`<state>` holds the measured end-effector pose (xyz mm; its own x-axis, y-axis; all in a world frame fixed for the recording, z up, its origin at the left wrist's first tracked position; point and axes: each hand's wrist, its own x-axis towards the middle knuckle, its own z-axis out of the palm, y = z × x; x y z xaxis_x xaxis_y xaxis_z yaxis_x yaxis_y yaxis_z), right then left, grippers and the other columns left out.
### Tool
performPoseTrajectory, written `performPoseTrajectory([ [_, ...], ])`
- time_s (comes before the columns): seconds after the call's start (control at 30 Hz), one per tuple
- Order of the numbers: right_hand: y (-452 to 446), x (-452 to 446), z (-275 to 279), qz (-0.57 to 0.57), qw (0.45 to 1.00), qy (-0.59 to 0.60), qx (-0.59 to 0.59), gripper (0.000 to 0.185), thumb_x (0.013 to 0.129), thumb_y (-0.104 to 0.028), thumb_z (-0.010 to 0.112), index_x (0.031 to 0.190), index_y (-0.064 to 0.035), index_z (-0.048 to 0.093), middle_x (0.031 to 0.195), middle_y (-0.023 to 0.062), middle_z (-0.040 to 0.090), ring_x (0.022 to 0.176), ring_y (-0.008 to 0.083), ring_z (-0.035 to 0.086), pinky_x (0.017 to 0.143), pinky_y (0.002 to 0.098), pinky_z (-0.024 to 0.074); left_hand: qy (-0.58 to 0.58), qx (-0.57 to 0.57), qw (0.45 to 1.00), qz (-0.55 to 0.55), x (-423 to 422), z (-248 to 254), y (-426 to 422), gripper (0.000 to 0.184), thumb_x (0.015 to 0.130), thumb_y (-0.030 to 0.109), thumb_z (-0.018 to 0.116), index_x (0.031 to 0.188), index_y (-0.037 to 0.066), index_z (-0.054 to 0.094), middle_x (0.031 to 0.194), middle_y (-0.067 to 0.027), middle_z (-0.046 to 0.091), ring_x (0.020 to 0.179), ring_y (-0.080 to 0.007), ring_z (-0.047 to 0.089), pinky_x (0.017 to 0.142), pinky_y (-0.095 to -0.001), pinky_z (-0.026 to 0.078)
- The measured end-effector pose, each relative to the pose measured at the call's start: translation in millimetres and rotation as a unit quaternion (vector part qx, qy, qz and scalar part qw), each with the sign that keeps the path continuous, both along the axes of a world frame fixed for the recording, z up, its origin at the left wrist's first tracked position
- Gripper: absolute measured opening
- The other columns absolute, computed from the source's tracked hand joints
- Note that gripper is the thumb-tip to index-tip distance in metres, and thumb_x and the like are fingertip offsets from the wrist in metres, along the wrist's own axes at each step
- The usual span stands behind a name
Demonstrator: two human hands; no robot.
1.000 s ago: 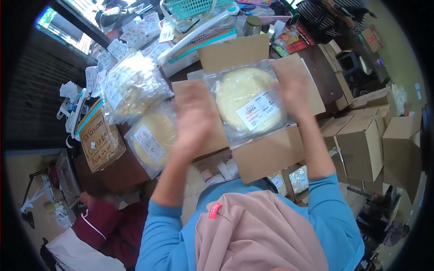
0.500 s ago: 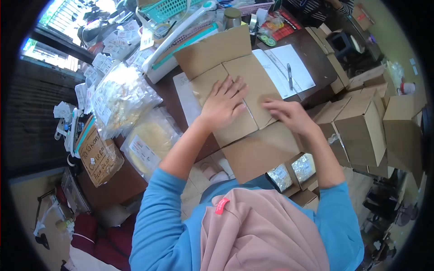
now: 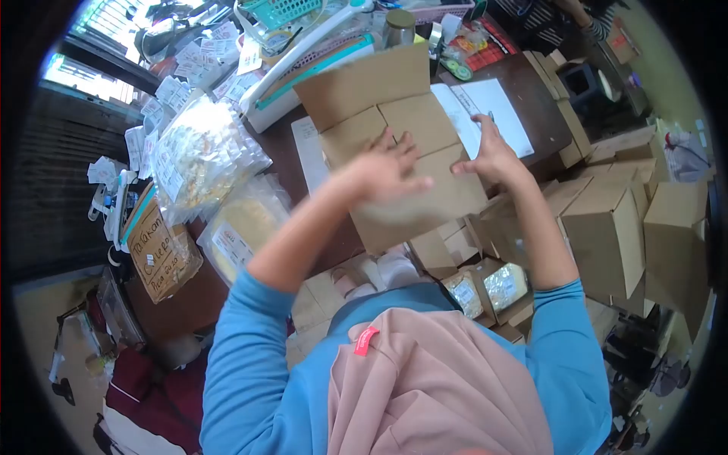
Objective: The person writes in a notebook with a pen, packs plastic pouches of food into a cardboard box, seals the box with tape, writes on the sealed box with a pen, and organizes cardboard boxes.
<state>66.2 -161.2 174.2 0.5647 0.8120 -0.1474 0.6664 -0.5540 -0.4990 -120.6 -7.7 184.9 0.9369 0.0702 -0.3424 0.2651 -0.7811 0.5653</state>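
head view: a cardboard carton (image 3: pixel 447 189) is sitting at the table's (image 3: pixel 542 106) near edge; your blurred left hand (image 3: pixel 388 176) is showing spread, empty fingers over its flaps; your right hand (image 3: pixel 493 158) is hanging by its right side, thumb and fingers parted, empty.

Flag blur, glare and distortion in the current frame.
Head view: left hand and near box flap blurred, right hand sharper; head view: glare on plastic bags, window blown out; head view: fisheye curvature, black corners.
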Motion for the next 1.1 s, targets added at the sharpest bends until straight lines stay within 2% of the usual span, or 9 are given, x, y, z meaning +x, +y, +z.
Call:
performPoseTrajectory([
  [0.17,136.4,22.5,45.5,0.264,0.856,-0.313,0.316,0.079,0.070,-0.041,0.068,0.133,-0.0112,0.032,0.120,0.0199,0.049,0.112,0.0374,0.044,0.093,0.0390,0.0370,-0.206,0.175,0.957,0.101,-12.4,-31.8,-33.5,0.067,0.083,0.046,0.047,0.134,0.004,0.030,0.142,-0.0154,0.023,0.133,-0.0333,0.015,0.106,-0.0465,0.012],
  [0.3,145.3,6.5,80.4,0.301,0.948,-0.039,-0.094,0.044,0.083,-0.044,0.052,0.096,-0.0033,0.062,0.082,0.0168,0.063,0.075,0.0307,0.059,0.069,0.0377,0.0455,-0.278,0.196,0.934,0.112,-15.5,-40.1,-30.6,0.058,0.082,0.035,0.054,0.128,0.005,0.038,0.139,-0.0155,0.031,0.125,-0.0307,0.035,0.101,-0.0422,0.028],
  [0.37,116.0,-7.0,67.7,0.326,0.939,-0.065,-0.089,0.050,0.085,-0.047,0.045,0.071,-0.0027,0.064,0.071,0.0181,0.061,0.075,0.0333,0.060,0.072,0.0402,0.0460,-0.382,0.154,0.903,0.123,-25.5,-57.9,-27.1,0.049,0.079,0.030,0.058,0.120,0.005,0.046,0.127,-0.0149,0.042,0.111,-0.0288,0.047,0.092,-0.0389,0.037],
  [0.43,80.5,-20.8,32.4,0.283,0.948,0.042,-0.141,0.046,0.083,-0.045,0.049,0.081,-0.0010,0.062,0.100,0.0210,0.059,0.096,0.0343,0.056,0.082,0.0376,0.0440,-0.479,0.106,0.862,0.130,-48.4,-56.2,-29.4,0.041,0.077,0.025,0.061,0.112,0.005,0.054,0.116,-0.0142,0.054,0.098,-0.0270,0.058,0.082,-0.0355,0.046],
  [0.5,66.8,-20.8,6.3,0.319,0.941,-0.063,0.096,0.047,0.084,-0.043,0.050,0.100,0.0006,0.057,0.127,0.0207,0.043,0.116,0.0402,0.040,0.095,0.0423,0.0352,-0.501,0.175,0.777,0.338,-72.6,-34.2,-25.8,0.019,0.078,0.018,0.061,0.090,0.003,0.061,0.087,-0.0097,0.063,0.069,-0.0242,0.062,0.064,-0.0306,0.051],
  [0.6,73.0,-44.4,3.3,0.260,0.959,-0.109,-0.038,0.049,0.086,-0.044,0.045,0.115,-0.0040,0.050,0.138,0.0184,0.030,0.126,0.0446,0.024,0.102,0.0534,0.0199,-0.351,0.013,0.687,0.636,-62.9,-45.9,-8.5,0.019,0.082,0.019,0.059,0.074,0.002,0.060,0.063,-0.0082,0.058,0.057,-0.0230,0.058,0.059,-0.0324,0.048],
  [0.77,74.8,-56.4,-31.3,0.227,0.952,-0.202,0.043,0.048,0.088,-0.045,0.040,0.128,-0.0189,0.042,0.140,0.0126,0.028,0.129,0.0413,0.019,0.102,0.0603,0.0087,-0.301,-0.064,0.739,0.600,-89.7,-94.3,-8.1,0.021,0.085,0.020,0.057,0.077,0.000,0.056,0.059,-0.0087,0.055,0.052,-0.0149,0.054,0.050,-0.0306,0.043],
  [0.9,75.3,-57.9,-28.2,0.229,0.942,-0.242,0.043,0.048,0.087,-0.046,0.040,0.131,-0.0262,0.040,0.142,0.0078,0.027,0.130,0.0397,0.019,0.102,0.0589,0.0085,-0.246,-0.320,0.582,0.706,-123.1,-82.9,-78.7,0.017,0.086,0.015,0.056,0.076,0.002,0.054,0.056,-0.0032,0.053,0.047,-0.0073,0.049,0.042,-0.0246,0.037],
  [1.1,78.8,-58.1,-26.3,0.234,0.942,-0.236,0.032,0.046,0.087,-0.043,0.042,0.130,-0.0253,0.042,0.142,0.0069,0.027,0.130,0.0390,0.020,0.103,0.0575,0.0095,-0.053,-0.107,0.714,0.690,-267.7,-155.9,-205.9,0.020,0.087,0.019,0.052,0.077,0.004,0.062,0.064,-0.0115,0.061,0.055,-0.0205,0.058,0.049,-0.0337,0.044],
])
